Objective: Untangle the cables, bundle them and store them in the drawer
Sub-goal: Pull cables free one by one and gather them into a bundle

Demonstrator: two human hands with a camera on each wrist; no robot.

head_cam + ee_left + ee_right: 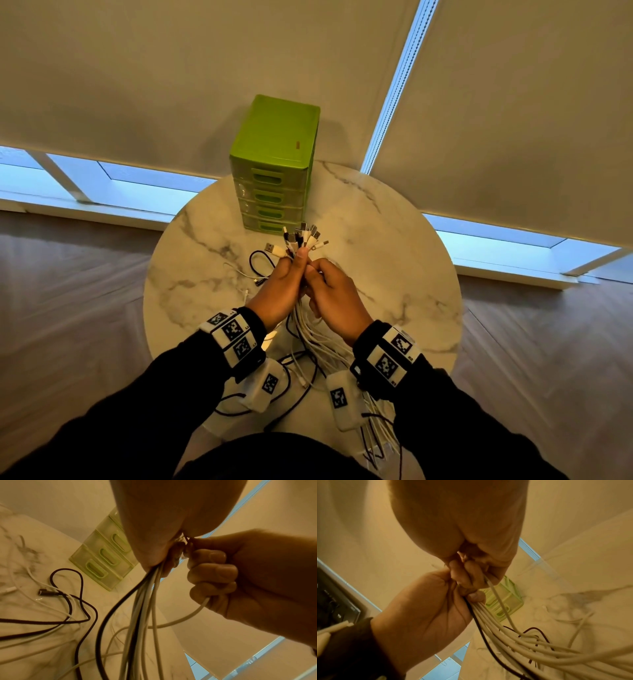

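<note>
Leftmost, we see loose black and white cables (260, 267) lying on the marble table (394, 240). Centrally, our left hand (281, 287) curls its fingers round the cable bundle (301, 240), connectors fanning above the fist. Rightward, our right hand (334, 291) pinches a single white cable (192, 614) beside that bundle. Behind both stands the green drawer unit (274, 164), its drawers closed.
</note>
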